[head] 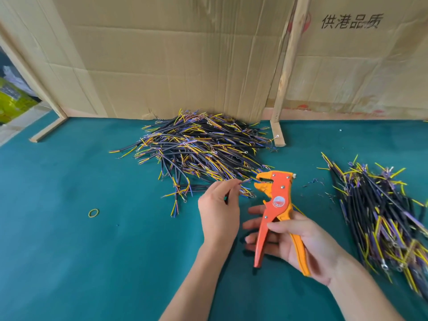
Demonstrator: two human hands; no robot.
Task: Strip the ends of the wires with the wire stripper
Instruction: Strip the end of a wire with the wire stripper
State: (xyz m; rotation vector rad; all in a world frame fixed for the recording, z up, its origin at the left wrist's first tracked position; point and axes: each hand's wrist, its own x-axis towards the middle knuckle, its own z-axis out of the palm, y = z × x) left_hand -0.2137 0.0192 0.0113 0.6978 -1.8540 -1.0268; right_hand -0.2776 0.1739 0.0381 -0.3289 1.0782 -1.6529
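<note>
My right hand [298,242] holds an orange wire stripper [275,205] upright by its two handles, jaws pointing left. My left hand [218,212] pinches a thin wire [242,181] and holds its tip at the stripper's jaws. A big pile of black cables with yellow and purple wire ends [199,147] lies behind my hands on the green table [69,228]. A second pile of similar cables [382,216] lies at the right.
Cardboard sheets [173,54] and a wooden post [284,72] wall off the back of the table. A yellow rubber band [93,213] lies at the left. Small bits of stripped insulation [319,184] lie between the stripper and the right pile.
</note>
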